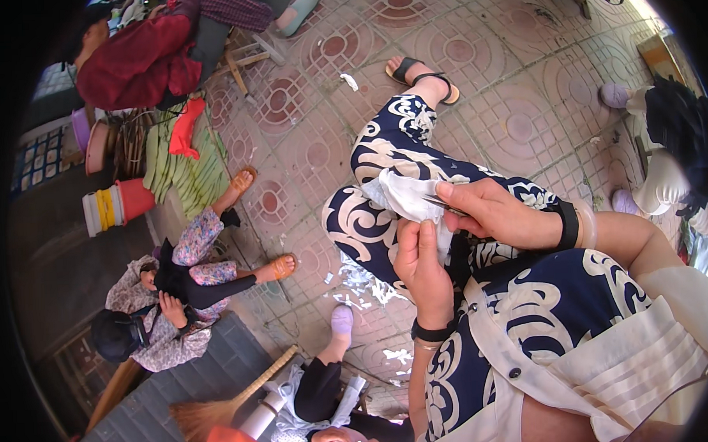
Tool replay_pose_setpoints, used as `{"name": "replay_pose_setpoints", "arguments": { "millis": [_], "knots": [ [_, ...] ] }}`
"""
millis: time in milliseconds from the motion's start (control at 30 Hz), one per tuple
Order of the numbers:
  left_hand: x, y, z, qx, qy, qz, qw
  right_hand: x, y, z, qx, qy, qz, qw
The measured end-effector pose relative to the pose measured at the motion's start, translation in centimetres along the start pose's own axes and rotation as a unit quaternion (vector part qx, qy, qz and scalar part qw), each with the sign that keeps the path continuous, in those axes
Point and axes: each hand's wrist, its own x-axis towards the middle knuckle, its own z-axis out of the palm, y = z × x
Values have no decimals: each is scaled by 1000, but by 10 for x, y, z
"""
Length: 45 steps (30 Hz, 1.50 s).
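Observation:
A piece of white cloth (409, 194) lies bunched over my knees. Its near edge is pinched between the thumb and fingers of my left hand (424, 264). My right hand (494, 210) is closed around a slim dark metal tool that looks like small scissors (447, 205), most of it hidden by the fingers. The tool's tip meets the cloth just above my left thumb. Both hands are close together over my patterned navy trousers (362, 224).
White scraps (364, 283) litter the paved ground left of my knees. Other people sit at the left, at the bottom and at the right edge. A straw broom (197, 417), stacked buckets (119, 207) and a red bag (185, 129) on green leaves are at the left.

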Motion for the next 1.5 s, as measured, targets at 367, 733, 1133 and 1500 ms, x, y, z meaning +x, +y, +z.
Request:
{"name": "replay_pose_setpoints", "arguments": {
  "millis": [367,733,1133,1500],
  "knots": [
    [-3,5,-2,-39,30,-19,999,24,1,-14,-209,45,-236,948],
    [0,5,-13,167,78,93,979,26,7,-4,-220,44,-284,932],
    [1,12,-8,-12,97,1,995,27,7,-3,-211,57,-250,943],
    [3,14,-4,-22,90,-13,996,-15,-23,6,-211,-34,-218,952]
  ]
}}
